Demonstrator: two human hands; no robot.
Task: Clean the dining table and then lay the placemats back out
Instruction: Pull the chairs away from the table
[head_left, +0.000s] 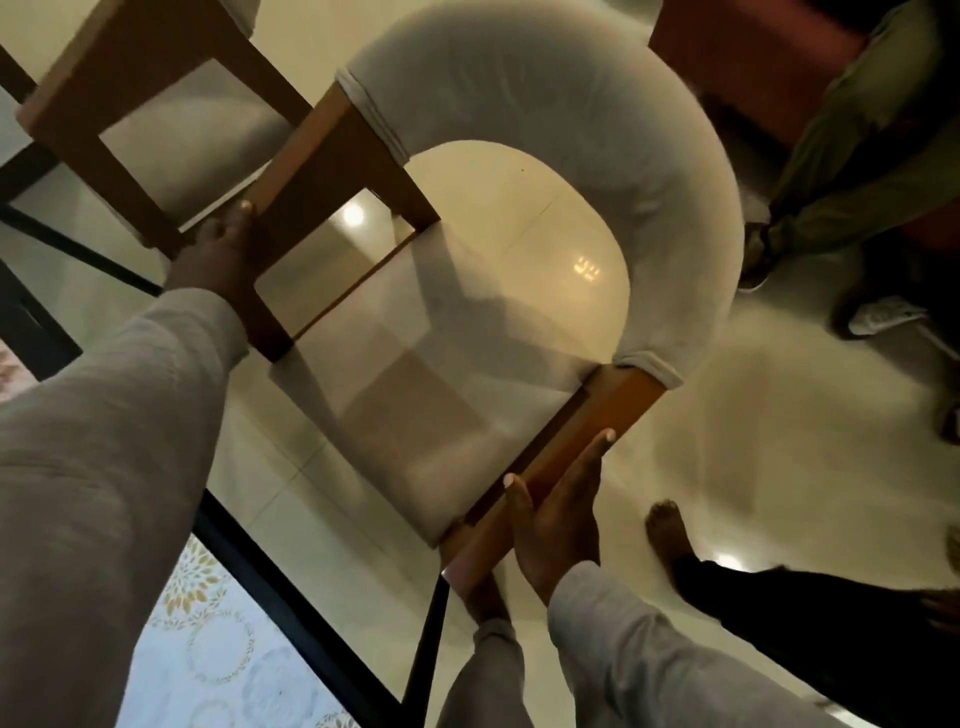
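Glossy floor (701, 415) below — a chair (519, 130) is gripped by left hand (223, 244) and right hand (556, 519); clearing access, judged; next, it must be set aside.

Glossy tiled floor (727, 415) under chair (519, 104), feet.
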